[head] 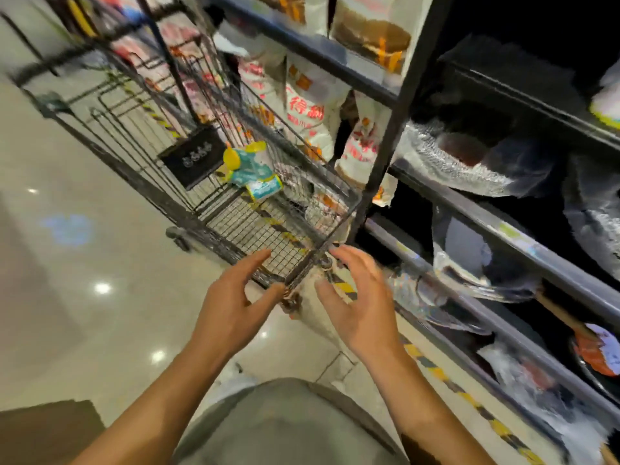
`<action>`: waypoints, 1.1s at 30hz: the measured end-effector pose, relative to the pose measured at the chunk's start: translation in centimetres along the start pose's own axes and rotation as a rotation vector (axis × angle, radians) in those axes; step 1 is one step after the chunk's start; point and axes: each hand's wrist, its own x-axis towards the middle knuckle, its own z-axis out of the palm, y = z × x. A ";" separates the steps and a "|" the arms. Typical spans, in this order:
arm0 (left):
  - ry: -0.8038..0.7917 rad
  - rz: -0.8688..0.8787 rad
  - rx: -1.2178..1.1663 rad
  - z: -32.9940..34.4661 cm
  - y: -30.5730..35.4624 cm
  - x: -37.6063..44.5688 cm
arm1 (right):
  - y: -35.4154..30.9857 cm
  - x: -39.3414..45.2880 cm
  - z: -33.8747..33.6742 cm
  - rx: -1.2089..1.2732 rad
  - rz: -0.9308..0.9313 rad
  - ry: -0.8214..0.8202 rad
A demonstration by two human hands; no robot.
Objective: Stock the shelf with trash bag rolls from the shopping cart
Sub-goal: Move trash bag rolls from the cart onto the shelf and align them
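Observation:
A grey wire shopping cart [208, 226] stands in the aisle ahead of me. Inside its basket lie a few teal and yellow trash bag rolls [250, 169]. My left hand [235, 307] hovers just before the cart's near corner, fingers spread and empty. My right hand [359, 303] is held beside it, also spread and empty, close to the dark shelf unit [469, 209] on the right. Neither hand touches the rolls. The picture is blurred by motion.
The shelf's levels hold white printed bags [308, 105] further back and plastic-wrapped dark goods [469, 156] nearer me. Yellow and black tape [446, 380] runs along the floor at the shelf's foot. Glossy tiled floor [84, 263] spreads to the left.

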 end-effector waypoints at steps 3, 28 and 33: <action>0.109 -0.082 -0.051 -3.5 -4.3 -2.0 | -3.2 2.0 3.8 -0.041 -0.102 -0.099; -0.005 -0.077 -0.023 -18.6 -22.7 14.3 | -9.3 13.3 25.6 -0.144 0.150 -0.175; -0.089 0.052 -0.056 -17.5 -20.0 23.8 | -8.7 18.0 24.9 -0.133 0.274 -0.126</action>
